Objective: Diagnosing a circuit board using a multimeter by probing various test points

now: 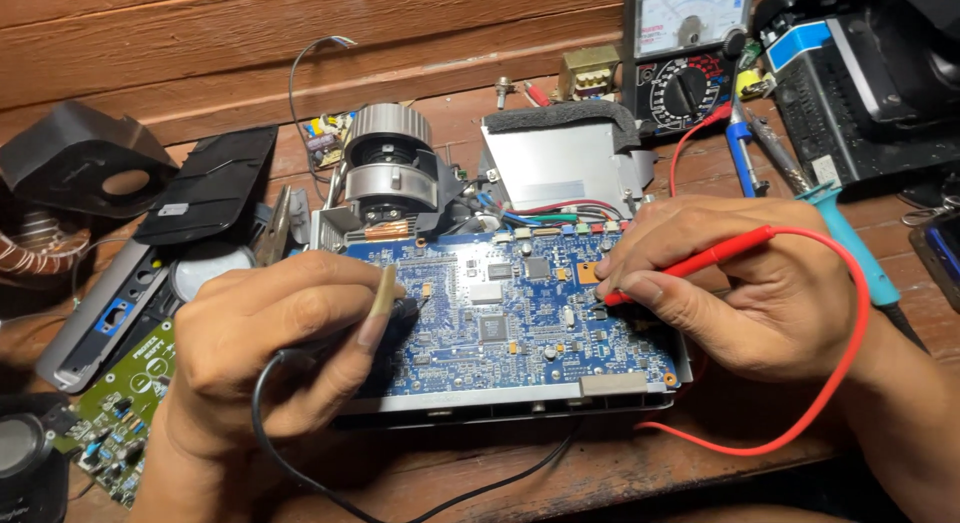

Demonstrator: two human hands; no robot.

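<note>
A blue circuit board (510, 313) lies in a grey metal chassis on the wooden bench. My left hand (270, 333) grips a black test probe (400, 311), its tip touching the board's left part. A black lead (300, 473) runs down from it. My right hand (720, 283) pinches a red test probe (700, 263) with its tip on the board's right edge; its red lead (840, 363) loops around my wrist. A lens assembly (390, 173) stands at the board's far left corner.
An analogue multimeter (690, 53) stands at the back right. Two soldering irons (840, 223) lie beside my right hand. A green circuit board (120, 413) and black plastic covers (210, 183) sit at the left. A black box (860, 83) fills the right corner.
</note>
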